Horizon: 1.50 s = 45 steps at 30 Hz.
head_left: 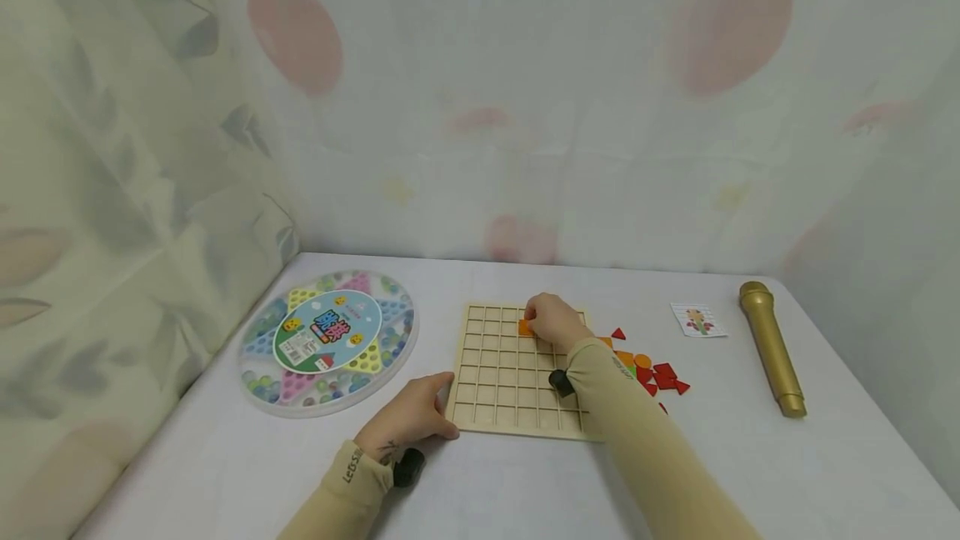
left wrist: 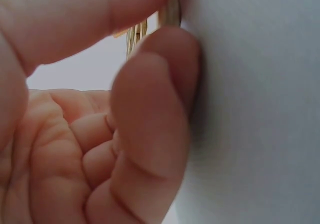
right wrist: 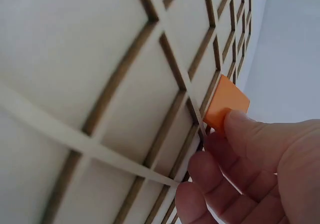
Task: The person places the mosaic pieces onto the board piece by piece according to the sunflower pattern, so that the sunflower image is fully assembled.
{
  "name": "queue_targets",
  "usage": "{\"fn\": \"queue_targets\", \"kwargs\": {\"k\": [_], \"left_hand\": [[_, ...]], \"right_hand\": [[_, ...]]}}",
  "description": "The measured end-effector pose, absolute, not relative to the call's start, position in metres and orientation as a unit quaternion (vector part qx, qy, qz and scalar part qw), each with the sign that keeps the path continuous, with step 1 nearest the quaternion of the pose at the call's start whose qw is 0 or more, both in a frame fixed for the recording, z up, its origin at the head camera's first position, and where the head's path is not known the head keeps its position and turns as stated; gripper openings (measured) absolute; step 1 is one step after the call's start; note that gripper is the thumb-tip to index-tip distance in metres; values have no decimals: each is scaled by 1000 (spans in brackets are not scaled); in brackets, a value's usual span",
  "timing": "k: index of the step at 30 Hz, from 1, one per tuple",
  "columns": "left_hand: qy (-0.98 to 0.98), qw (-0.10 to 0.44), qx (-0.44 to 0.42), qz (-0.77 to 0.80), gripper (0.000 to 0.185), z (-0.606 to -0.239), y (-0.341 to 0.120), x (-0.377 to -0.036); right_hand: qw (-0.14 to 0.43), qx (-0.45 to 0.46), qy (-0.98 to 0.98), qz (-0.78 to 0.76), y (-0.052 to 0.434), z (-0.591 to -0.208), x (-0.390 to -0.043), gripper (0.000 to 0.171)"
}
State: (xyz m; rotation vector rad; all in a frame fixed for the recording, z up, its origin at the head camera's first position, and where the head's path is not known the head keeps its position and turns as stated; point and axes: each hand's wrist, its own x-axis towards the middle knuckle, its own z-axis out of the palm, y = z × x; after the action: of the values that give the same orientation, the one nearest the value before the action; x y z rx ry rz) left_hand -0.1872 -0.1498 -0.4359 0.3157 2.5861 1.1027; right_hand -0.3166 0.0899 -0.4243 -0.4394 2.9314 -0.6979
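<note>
A wooden grid board (head_left: 486, 382) with square cells lies flat on the table. My left hand (head_left: 411, 413) holds its near left corner between thumb and finger; the left wrist view shows the board's edge (left wrist: 170, 6) beside the fingertips. Over the board's far right part, my right hand (head_left: 558, 322) pinches an orange tile (right wrist: 227, 103) between thumb and fingers. The tile tilts against a divider of the grid. Right of the board lie loose red tiles (head_left: 664, 375) and an orange round tile (head_left: 642, 362), some hidden behind the right forearm.
On the left sits a round Chinese checkers set (head_left: 328, 332) with marbles under a clear cover. A small picture card (head_left: 698, 320) and a gold microphone (head_left: 772, 348) lie to the right. Patterned cloth (head_left: 480, 107) hangs behind the table.
</note>
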Motion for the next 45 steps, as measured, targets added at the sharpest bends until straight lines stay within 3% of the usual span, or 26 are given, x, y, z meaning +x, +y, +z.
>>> {"fn": "queue_targets", "kwargs": {"k": [7, 17, 27, 34, 45], "left_hand": [[903, 156, 112, 384, 87, -436, -150, -187], [899, 158, 108, 394, 85, -437, -151, -190], [888, 169, 120, 410, 85, -440, -162, -197], [864, 196, 102, 451, 82, -444, -168, -199], [859, 209, 84, 460, 80, -446, -164, -200]], "right_hand": [[54, -141, 965, -215, 87, -426, -312, 19], [39, -153, 966, -206, 94, -422, -310, 23], [64, -68, 924, -371, 179, -393, -320, 37], [86, -20, 946, -312, 217, -414, -314, 33], [106, 17, 958, -265, 217, -426, -306, 23]]}}
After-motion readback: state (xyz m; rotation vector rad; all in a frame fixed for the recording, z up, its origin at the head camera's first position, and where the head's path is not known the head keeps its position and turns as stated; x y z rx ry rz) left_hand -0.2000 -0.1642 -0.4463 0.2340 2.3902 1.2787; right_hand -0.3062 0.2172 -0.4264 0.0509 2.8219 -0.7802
